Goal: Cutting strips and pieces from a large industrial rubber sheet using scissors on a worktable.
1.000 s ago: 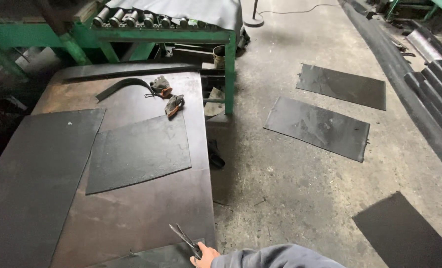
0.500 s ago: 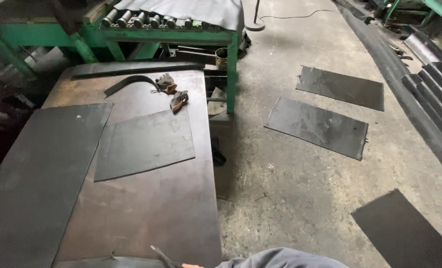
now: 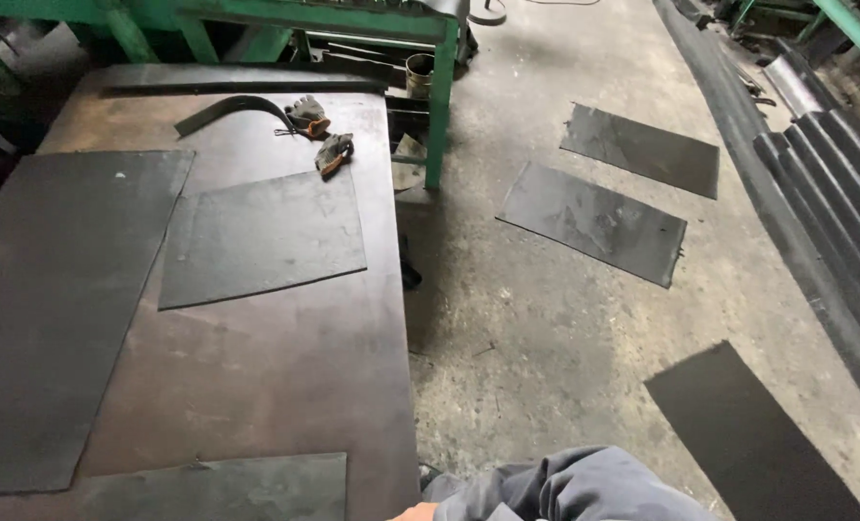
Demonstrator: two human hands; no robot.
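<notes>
Only a sliver of my right hand [image 3: 414, 512] shows at the bottom edge, at the end of a grey sleeve [image 3: 565, 487]; its fingers are cut off by the frame. It hovers by the near right corner of a rusty steel table [image 3: 285, 376], beside a dark metal sheet [image 3: 222, 487] lying at the table's front. My left hand is out of sight. A square dark sheet [image 3: 261, 239] lies mid-table and a larger one [image 3: 49, 309] covers the left side.
Two work gloves [image 3: 322, 130] and a curved metal strip [image 3: 227, 109] lie at the table's far end, before a green machine frame [image 3: 440, 92]. Three dark sheets [image 3: 594, 222] lie on the concrete floor. Dark pipes [image 3: 840, 193] run along the right.
The view has swung up and away. My right hand, which held metal snips over the front sheet a second ago, has dropped almost out of frame; the snips are no longer visible.
</notes>
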